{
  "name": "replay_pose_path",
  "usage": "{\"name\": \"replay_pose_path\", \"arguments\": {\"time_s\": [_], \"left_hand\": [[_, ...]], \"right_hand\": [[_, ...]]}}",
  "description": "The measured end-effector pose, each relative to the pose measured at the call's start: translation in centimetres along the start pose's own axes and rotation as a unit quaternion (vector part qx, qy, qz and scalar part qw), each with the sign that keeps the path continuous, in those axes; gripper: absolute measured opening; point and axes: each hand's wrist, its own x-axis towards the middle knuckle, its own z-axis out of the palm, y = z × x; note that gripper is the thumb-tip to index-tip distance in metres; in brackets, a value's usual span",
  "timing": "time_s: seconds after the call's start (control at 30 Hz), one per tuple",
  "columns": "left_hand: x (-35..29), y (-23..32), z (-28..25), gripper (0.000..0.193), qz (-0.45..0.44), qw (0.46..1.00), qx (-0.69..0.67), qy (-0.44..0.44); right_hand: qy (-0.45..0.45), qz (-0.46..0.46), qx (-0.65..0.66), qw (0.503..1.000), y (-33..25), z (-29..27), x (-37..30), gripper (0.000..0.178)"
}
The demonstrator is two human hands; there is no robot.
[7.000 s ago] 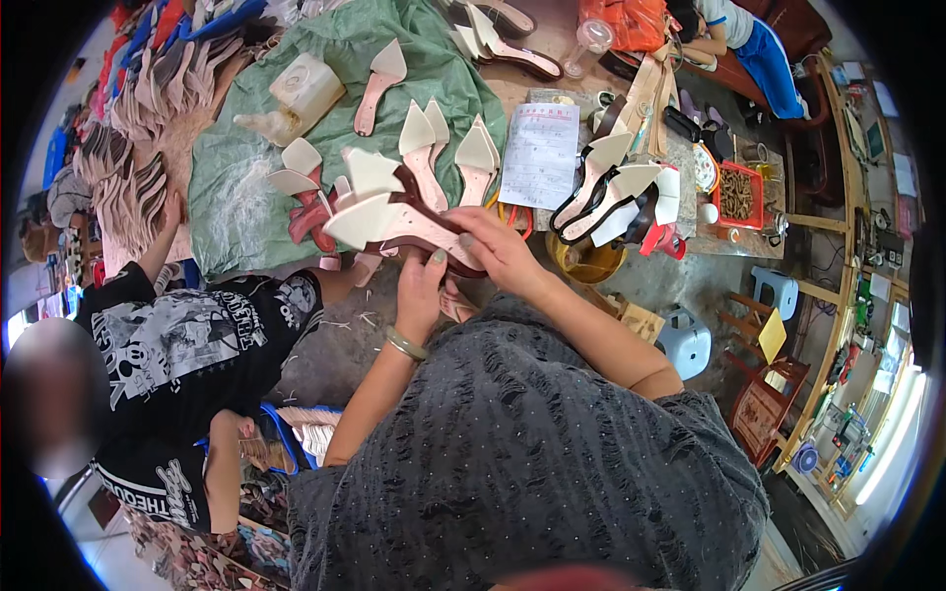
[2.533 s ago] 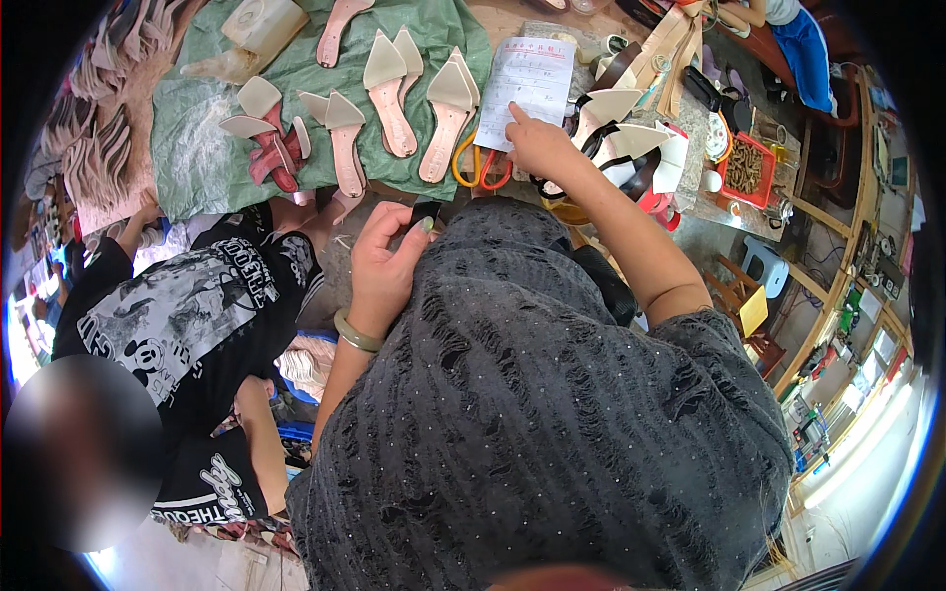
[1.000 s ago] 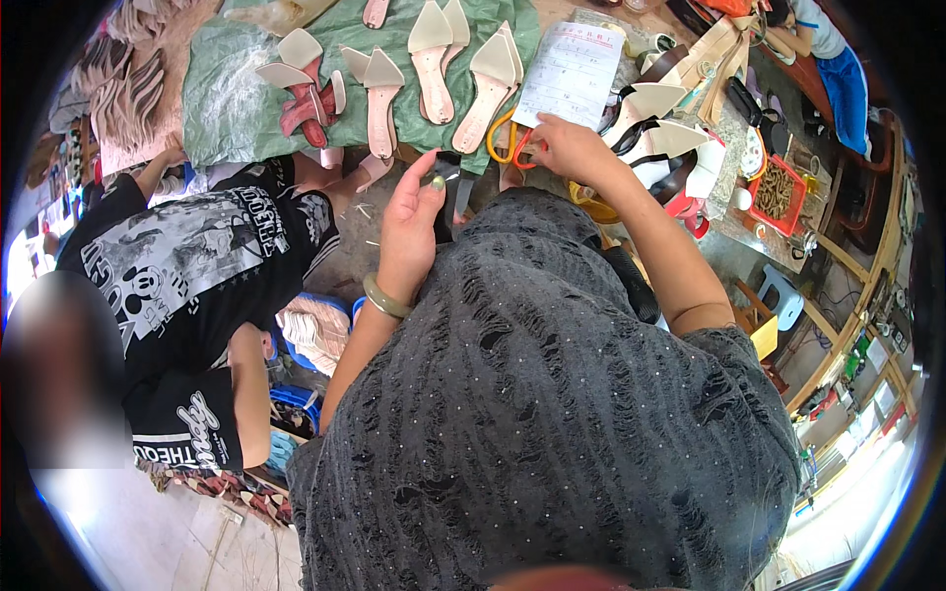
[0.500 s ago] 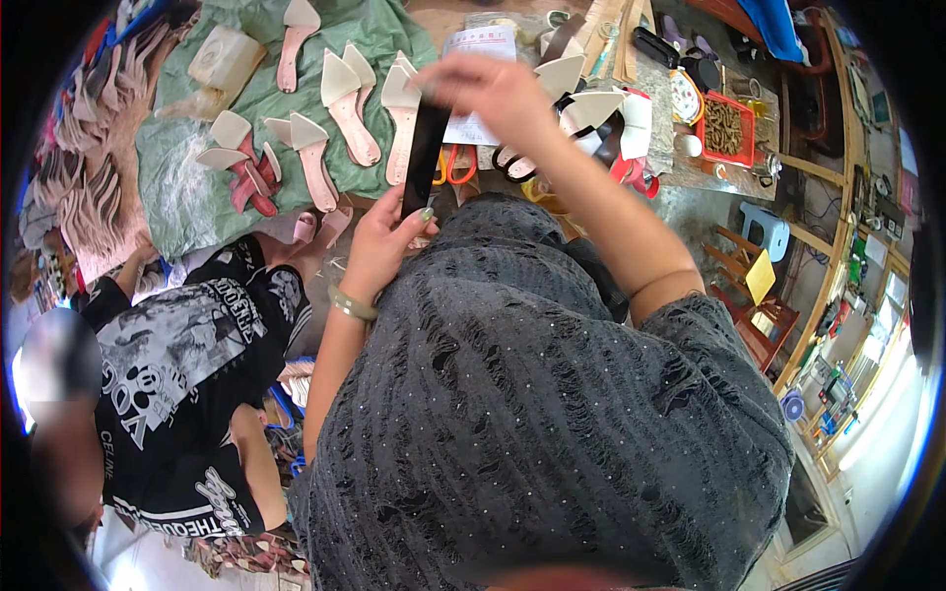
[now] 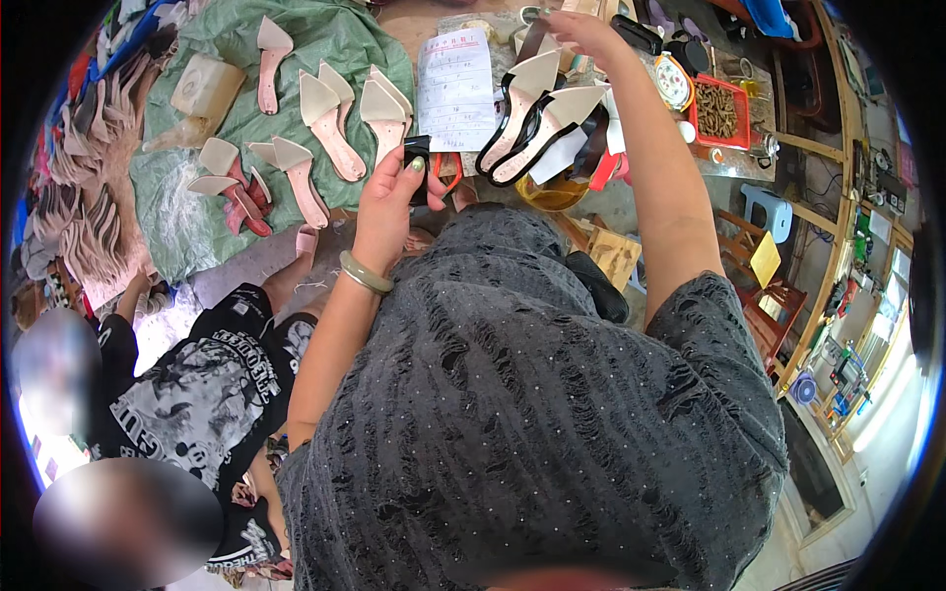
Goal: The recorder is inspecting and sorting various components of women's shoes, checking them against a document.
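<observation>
My left hand (image 5: 386, 202) is closed on a glossy black strip (image 5: 418, 150), held upright at the near edge of the table; its lower part is hidden by my fingers. My right hand (image 5: 589, 39) reaches to the far side with its fingers stretched out. Beside its fingertips lie a dark brown strip (image 5: 532, 44) and a small ring-shaped thing (image 5: 529, 14). Between my hands rest two black-edged pointed shoe pieces (image 5: 537, 123). Left of them, a written paper sheet (image 5: 455, 94) lies flat.
Several pink insoles with cream pointed toes (image 5: 333, 123) lie on a green plastic sheet (image 5: 379, 34), near a cloudy plastic jug (image 5: 207, 89). At right stands a red basket (image 5: 746, 128) of small brown pieces. Another person (image 5: 212, 394) in black is close on my left.
My right hand has left the black strip's upper end and moved right and away from me. My left hand still holds the strip, of which less shows. The paper and black-edged pieces are uncovered.
</observation>
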Motion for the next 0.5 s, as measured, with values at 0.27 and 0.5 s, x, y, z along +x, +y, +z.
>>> {"name": "replay_pose_path", "arguments": {"time_s": [0.27, 0.5], "left_hand": [[-1.3, -1.5, -0.6, 0.029, -0.009, 0.999, -0.022, 0.028], [-3.4, -2.3, 0.0, 0.057, 0.019, 1.0, 0.008, 0.016]], "right_hand": [[0.053, -0.114, 0.308, 0.943, -0.5, -1.2, -2.0, 0.03], [0.166, -0.282, 0.328, 0.886, -3.4, -3.7, -8.6, 0.022]]}}
